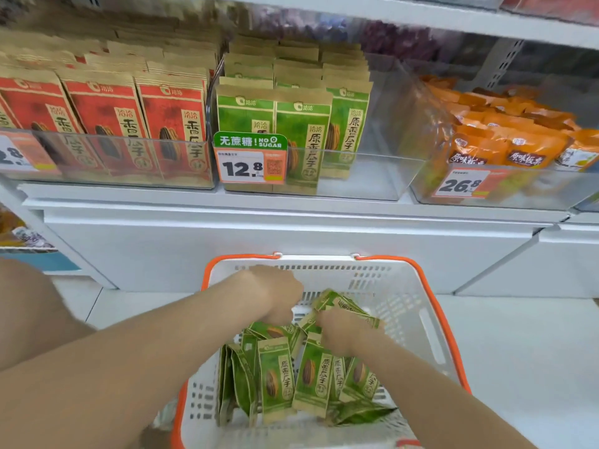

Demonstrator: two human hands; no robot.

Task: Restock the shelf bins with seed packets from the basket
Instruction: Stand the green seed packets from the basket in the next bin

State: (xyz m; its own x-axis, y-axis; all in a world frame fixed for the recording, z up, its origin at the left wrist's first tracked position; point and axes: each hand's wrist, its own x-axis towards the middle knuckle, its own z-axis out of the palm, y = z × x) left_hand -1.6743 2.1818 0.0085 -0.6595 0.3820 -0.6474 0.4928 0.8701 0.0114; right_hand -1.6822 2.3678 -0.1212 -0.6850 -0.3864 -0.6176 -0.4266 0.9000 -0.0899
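Seed packets [278,380], green ones, lie in a loose heap in the white basket [406,306] with the orange rim. The basket sits on the pale floor [518,351] right below my view and in front of the shelf [194,202]. Both hands are down inside the basket, at the far end of the heap.

My right hand [340,330] is curled round a few of the packets. Their tops stick up past its knuckles and tilt toward the basket's back wall. My left hand [278,291] is just beside it, knuckles up, fingers bent down into the pile. The fingertips are hidden and the picture is blurred there, so I cannot tell whether that hand has hold of anything. The rest of the heap lies nearer me, between my forearms, some packets face up and some standing on edge.

Up on the shelf, the middle clear bin [356,176] holds upright rows of shelved green packets [301,131] on its left side, behind a price tag [249,166] reading 12.8. Red packets [103,118] fill the bin to its left. Orange bags [505,137] lie in the bin to its right.
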